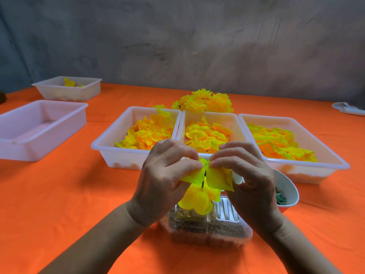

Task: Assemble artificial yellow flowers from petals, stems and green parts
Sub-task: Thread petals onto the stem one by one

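Note:
A half-built yellow flower (203, 186) on a thin dark stem hangs between my hands above the table's front. My left hand (166, 175) pinches the top petal layer from the left, and my right hand (248, 175) pinches it from the right, thumbs and fingertips meeting at the stem's tip. Three white trays of yellow petals stand behind: left tray (110, 143), middle tray (233, 119), right tray (335, 161). A white bowl (290, 186) with green parts sits partly hidden by my right hand. A pile of finished yellow flowers (205, 102) lies beyond the trays.
A clear plastic box (209, 228) with brownish contents sits under my hands. An empty white tray (39, 125) stands at the left, and another (67, 89) with a few yellow pieces at the far left. Orange cloth (59, 194) covers the table. A white object (347, 108) lies far right.

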A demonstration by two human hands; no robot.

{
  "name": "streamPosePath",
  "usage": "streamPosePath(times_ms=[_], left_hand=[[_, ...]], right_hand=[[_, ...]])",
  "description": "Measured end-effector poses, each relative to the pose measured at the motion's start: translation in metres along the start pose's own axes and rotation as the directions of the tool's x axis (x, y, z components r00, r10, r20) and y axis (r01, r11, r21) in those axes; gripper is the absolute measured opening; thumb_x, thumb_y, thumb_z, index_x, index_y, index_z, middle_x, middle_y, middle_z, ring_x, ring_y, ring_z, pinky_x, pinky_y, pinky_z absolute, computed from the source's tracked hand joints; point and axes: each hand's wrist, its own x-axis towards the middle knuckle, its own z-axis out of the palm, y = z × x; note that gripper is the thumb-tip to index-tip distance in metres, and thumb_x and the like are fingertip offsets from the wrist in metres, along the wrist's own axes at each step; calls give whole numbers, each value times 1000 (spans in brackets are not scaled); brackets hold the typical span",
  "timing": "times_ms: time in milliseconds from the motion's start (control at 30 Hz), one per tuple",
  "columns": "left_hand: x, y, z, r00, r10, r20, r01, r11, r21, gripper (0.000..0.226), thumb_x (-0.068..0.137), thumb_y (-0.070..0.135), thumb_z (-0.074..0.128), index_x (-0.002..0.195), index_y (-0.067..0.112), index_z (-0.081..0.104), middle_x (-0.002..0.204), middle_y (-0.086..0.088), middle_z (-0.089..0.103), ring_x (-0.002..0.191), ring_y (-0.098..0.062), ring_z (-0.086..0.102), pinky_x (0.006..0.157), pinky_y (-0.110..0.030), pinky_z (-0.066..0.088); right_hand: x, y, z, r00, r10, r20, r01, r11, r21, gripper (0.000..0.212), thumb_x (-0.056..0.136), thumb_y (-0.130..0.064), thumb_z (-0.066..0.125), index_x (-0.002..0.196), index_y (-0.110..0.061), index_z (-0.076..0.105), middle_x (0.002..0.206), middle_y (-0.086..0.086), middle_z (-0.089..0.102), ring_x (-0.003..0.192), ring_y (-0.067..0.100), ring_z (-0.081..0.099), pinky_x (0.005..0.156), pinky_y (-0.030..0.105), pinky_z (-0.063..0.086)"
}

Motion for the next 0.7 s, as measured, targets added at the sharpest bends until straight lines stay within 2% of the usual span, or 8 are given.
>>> streamPosePath(times_ms=[300,400,567,700], left_hand=[[-1,0,1,999,18,27,-19,1000,22,17,81,3,58,77,0,73,84,-9,69,77,-30,62,75,-38,45],[-2,-1,2,1000,4,24,-5,1000,26,11,81,4,64,82,2,74,85,-8,69,79,-28,62,76,-37,45],[-2,-2,4,1000,9,9,-9,999,38,10,75,3,72,84,3,75,85,-8,70,78,-29,63,75,-38,46],[-1,-2,5,1000,4,-4,-4,1000,31,9,73,5,75,82,3,75,84,-7,70,77,-28,62,74,-39,46]], right_hand=[[-3,1,1,999,35,8,-36,999,28,20,81,-19,65,74,-2,71,83,5,70,89,31,62,71,49,49],[-3,1,2,999,46,22,-46,999,19,14,79,-15,70,77,-2,72,82,6,69,89,31,62,70,49,49],[-3,0,2,999,43,28,-44,999,9,20,78,-17,61,82,-3,73,81,6,68,88,29,62,70,46,50],[-2,-1,4,997,77,21,-77,997,27,16,74,-13,62,80,-3,73,80,7,68,87,29,62,71,42,52]])
